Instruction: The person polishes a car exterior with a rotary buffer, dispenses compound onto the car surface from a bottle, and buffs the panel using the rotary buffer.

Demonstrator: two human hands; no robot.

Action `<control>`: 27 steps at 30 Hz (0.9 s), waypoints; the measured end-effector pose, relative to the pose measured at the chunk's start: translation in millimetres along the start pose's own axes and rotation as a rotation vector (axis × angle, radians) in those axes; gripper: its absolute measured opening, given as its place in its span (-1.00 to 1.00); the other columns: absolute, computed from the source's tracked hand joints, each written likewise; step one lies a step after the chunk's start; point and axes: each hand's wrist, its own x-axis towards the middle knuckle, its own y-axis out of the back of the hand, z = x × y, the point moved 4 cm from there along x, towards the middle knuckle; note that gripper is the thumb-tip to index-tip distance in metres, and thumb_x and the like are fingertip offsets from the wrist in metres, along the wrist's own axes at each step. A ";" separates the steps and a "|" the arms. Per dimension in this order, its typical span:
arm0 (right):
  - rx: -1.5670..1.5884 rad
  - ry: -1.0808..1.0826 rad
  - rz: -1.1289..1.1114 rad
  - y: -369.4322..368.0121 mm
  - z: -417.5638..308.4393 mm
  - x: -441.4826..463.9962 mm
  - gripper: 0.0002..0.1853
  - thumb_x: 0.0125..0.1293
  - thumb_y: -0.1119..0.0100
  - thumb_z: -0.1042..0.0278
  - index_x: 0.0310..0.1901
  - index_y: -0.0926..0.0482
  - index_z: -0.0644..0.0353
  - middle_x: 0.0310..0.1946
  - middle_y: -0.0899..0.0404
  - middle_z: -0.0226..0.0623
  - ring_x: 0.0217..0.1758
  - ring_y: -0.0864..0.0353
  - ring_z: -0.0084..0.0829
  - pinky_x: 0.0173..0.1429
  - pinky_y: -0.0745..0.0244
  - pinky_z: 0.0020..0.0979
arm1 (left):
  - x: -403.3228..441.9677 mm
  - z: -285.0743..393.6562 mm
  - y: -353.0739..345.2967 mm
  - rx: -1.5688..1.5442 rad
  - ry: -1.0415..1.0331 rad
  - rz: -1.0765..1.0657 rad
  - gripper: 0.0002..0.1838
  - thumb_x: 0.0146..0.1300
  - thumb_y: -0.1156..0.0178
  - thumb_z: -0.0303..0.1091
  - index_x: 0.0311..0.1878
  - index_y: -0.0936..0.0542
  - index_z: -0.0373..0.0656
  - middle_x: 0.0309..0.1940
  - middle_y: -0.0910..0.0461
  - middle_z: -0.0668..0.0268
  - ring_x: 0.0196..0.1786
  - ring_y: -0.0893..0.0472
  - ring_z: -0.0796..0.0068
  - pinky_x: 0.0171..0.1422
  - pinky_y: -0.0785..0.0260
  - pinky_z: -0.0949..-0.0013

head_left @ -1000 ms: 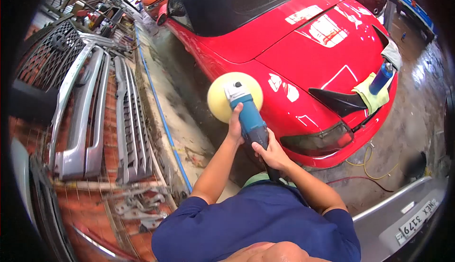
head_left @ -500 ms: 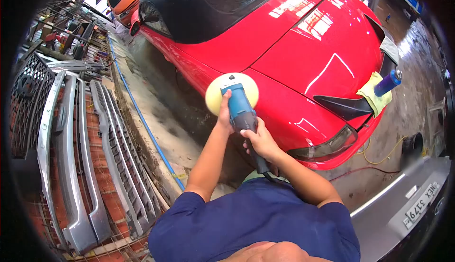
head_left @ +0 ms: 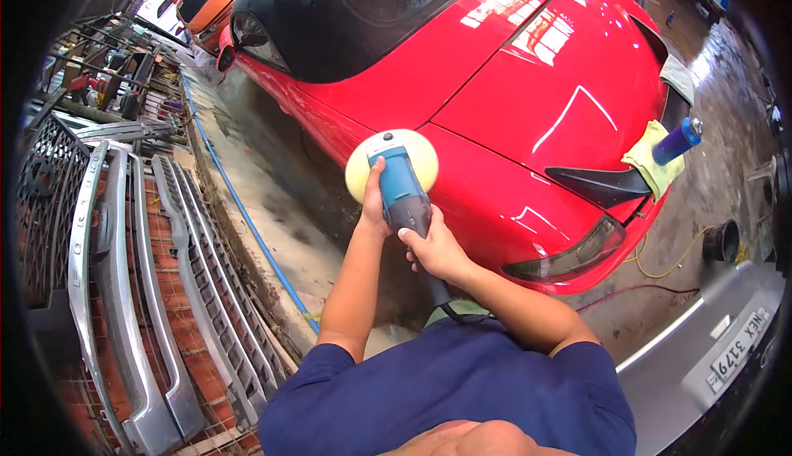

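A blue and black car polisher (head_left: 402, 177) with a round pale-yellow pad (head_left: 423, 159) is in both my hands. My left hand (head_left: 375, 200) wraps round the front of its body, thumb along the top, close behind the pad. Farther back, my right hand (head_left: 435, 246) closes round the dark rear handle, and the cord trails toward my waist. The pad lies against or just over the rear side panel of a red car (head_left: 487, 184) with a black soft top (head_left: 318, 27); its contact face is hidden.
On the car's rear spoiler (head_left: 598, 184) rest a yellow-green cloth (head_left: 653, 162), a blue-purple bottle (head_left: 676, 142) and a grey cloth (head_left: 678, 81). Car grilles and trim (head_left: 124, 291) stand at left beside a blue hose (head_left: 239, 200). A silver panel with a plate (head_left: 726, 357) is at lower right.
The polisher and both my hands have shifted a little to the left along the red side panel. The view has turned slightly.
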 end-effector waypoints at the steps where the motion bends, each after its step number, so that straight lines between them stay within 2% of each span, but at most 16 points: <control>1: 0.007 -0.003 -0.001 -0.5 1.0 -1.7 -0.11 0.48 -0.31 0.15 0.57 0.06 0.31 -0.37 -0.61 -0.22 -0.47 -0.66 -0.42 -0.39 -0.64 -0.31 | -3.1 -4.8 -0.6 0.015 0.008 0.017 -0.20 0.39 -0.18 0.49 0.18 -0.57 -0.16 -0.19 -0.73 0.04 -0.22 -0.79 0.09 -0.04 -0.74 0.03; 2: 0.015 -0.014 -0.001 1.9 3.6 -7.8 -0.10 0.47 -0.31 0.15 0.57 0.07 0.31 -0.37 -0.61 -0.22 -0.48 -0.65 -0.43 -0.41 -0.63 -0.31 | -10.9 -11.0 1.2 0.006 0.017 0.004 -0.21 0.40 -0.18 0.47 0.21 -0.55 -0.17 -0.17 -0.73 0.07 -0.21 -0.79 0.11 -0.03 -0.74 0.04; 3: -0.022 -0.076 -0.058 5.7 6.7 -10.4 -0.01 0.47 -0.37 0.15 0.66 0.13 0.23 -0.08 -0.57 -0.17 -0.31 -0.65 -0.44 -0.28 -0.68 -0.33 | -19.7 -12.8 4.8 -0.005 0.020 -0.014 -0.21 0.41 -0.18 0.45 0.24 -0.54 -0.17 -0.15 -0.72 0.10 -0.20 -0.78 0.13 -0.02 -0.74 0.05; 4: -0.118 -0.003 -0.090 12.9 19.2 -11.0 0.04 0.44 -0.41 0.11 0.67 0.14 0.24 -0.01 -0.58 -0.11 -0.22 -0.69 -0.37 -0.17 -0.70 -0.29 | -25.1 -13.7 4.7 -0.012 0.015 -0.040 -0.21 0.42 -0.19 0.42 0.27 -0.52 -0.17 -0.13 -0.71 0.13 -0.19 -0.78 0.14 -0.01 -0.74 0.07; 6: -0.304 0.156 -0.159 26.0 53.1 -14.4 0.14 0.38 -0.48 0.04 0.69 0.16 0.24 0.12 -0.60 0.03 -0.05 -0.76 -0.24 0.05 -0.72 -0.21 | -45.4 -27.9 17.9 -0.013 -0.100 0.062 -0.20 0.43 -0.17 0.44 0.26 -0.52 -0.20 -0.13 -0.72 0.10 -0.19 -0.78 0.14 0.02 -0.73 0.06; 7: -0.307 0.214 -0.206 33.3 55.1 -27.6 0.32 0.20 -0.58 -0.15 0.70 0.14 0.29 0.35 -0.53 0.29 0.45 -0.58 0.07 0.55 -0.40 -0.12 | -63.2 -37.5 19.7 0.008 -0.138 0.087 -0.17 0.44 -0.13 0.46 0.23 -0.54 -0.25 -0.14 -0.73 0.09 -0.13 -0.78 0.12 0.06 -0.72 0.04; 8: -0.350 0.165 -0.277 40.5 53.9 -45.8 0.36 0.18 -0.61 -0.15 0.71 0.18 0.28 0.33 -0.56 0.23 0.38 -0.64 0.01 0.49 -0.46 -0.12 | -82.5 -47.8 20.8 0.027 -0.180 0.117 -0.14 0.45 -0.09 0.48 0.20 -0.56 -0.30 -0.14 -0.73 0.07 -0.08 -0.78 0.10 0.10 -0.70 0.03; 10: -0.292 0.075 -0.333 51.7 64.0 -77.8 0.25 0.12 -0.66 -0.15 0.65 -0.09 0.32 0.19 -0.66 0.17 0.27 -0.70 -0.03 0.41 -0.52 -0.12 | -122.1 -72.6 18.2 -0.012 -0.255 0.160 -0.02 0.38 -0.10 0.58 0.30 -0.51 -0.30 -0.03 -0.71 0.05 0.01 -0.77 0.08 0.15 -0.69 0.01; 11: -0.273 -0.023 -0.475 55.2 69.7 -88.8 0.16 0.10 -0.67 -0.12 0.57 -0.22 0.34 0.13 -0.69 0.14 0.22 -0.72 -0.06 0.37 -0.55 -0.13 | -141.1 -86.9 15.2 -0.032 -0.293 0.181 0.04 0.34 -0.11 0.63 0.34 -0.49 -0.31 0.02 -0.70 0.05 0.06 -0.76 0.06 0.18 -0.69 -0.01; 13: -0.242 -0.213 -0.767 69.2 79.9 -119.0 -0.02 0.06 -0.70 -0.06 0.40 -0.48 0.39 0.02 -0.75 0.08 0.13 -0.75 -0.10 0.30 -0.59 -0.15 | -189.1 -115.8 -11.7 0.015 -0.509 0.161 0.16 0.21 -0.12 0.72 0.42 -0.44 -0.27 0.13 -0.66 0.04 0.12 -0.74 0.03 0.21 -0.68 -0.04; 14: -0.323 -0.145 -0.770 75.8 84.0 -126.4 -0.11 0.04 -0.70 -0.02 0.30 -0.54 0.40 -0.02 -0.76 0.06 0.10 -0.76 -0.11 0.27 -0.60 -0.16 | -209.3 -122.9 -22.4 0.046 -0.609 0.145 0.22 0.15 -0.12 0.77 0.46 -0.41 -0.25 0.18 -0.64 0.03 0.15 -0.73 0.02 0.23 -0.67 -0.05; 15: -0.400 -0.076 -0.774 78.9 84.5 -137.3 -0.19 0.03 -0.70 0.01 0.20 -0.61 0.40 -0.06 -0.78 0.04 0.07 -0.77 -0.12 0.24 -0.61 -0.17 | -227.3 -130.8 -31.9 0.081 -0.577 0.099 0.37 -0.01 -0.09 0.85 0.55 -0.33 -0.24 0.28 -0.60 0.02 0.27 -0.69 0.02 0.35 -0.62 -0.05; 16: -0.475 -0.007 -0.776 80.5 84.8 -148.3 -0.28 0.01 -0.70 0.04 0.10 -0.67 0.41 -0.10 -0.79 0.02 0.04 -0.78 -0.13 0.21 -0.62 -0.18 | -245.2 -137.6 -41.4 0.075 -0.643 0.096 0.36 0.00 -0.11 0.84 0.55 -0.33 -0.21 0.28 -0.60 0.00 0.25 -0.70 -0.02 0.32 -0.63 -0.07; 19: -0.516 0.108 -0.834 90.8 86.2 -177.8 -0.33 0.00 -0.67 0.08 0.06 -0.69 0.38 -0.10 -0.80 -0.02 0.02 -0.79 -0.16 0.21 -0.62 -0.19 | -283.6 -156.8 -68.1 0.114 -0.817 0.071 0.35 0.00 -0.13 0.82 0.60 -0.29 -0.13 0.32 -0.57 -0.05 0.26 -0.69 -0.14 0.30 -0.65 -0.15; 27: -0.531 0.154 -1.006 102.2 75.1 -230.2 -0.34 0.02 -0.68 0.08 0.05 -0.69 0.40 -0.09 -0.80 0.00 0.03 -0.79 -0.16 0.21 -0.61 -0.17 | -349.3 -189.6 -118.0 0.216 -0.935 0.133 0.36 0.02 -0.18 0.79 0.64 -0.22 -0.14 0.36 -0.55 -0.05 0.31 -0.66 -0.14 0.36 -0.61 -0.15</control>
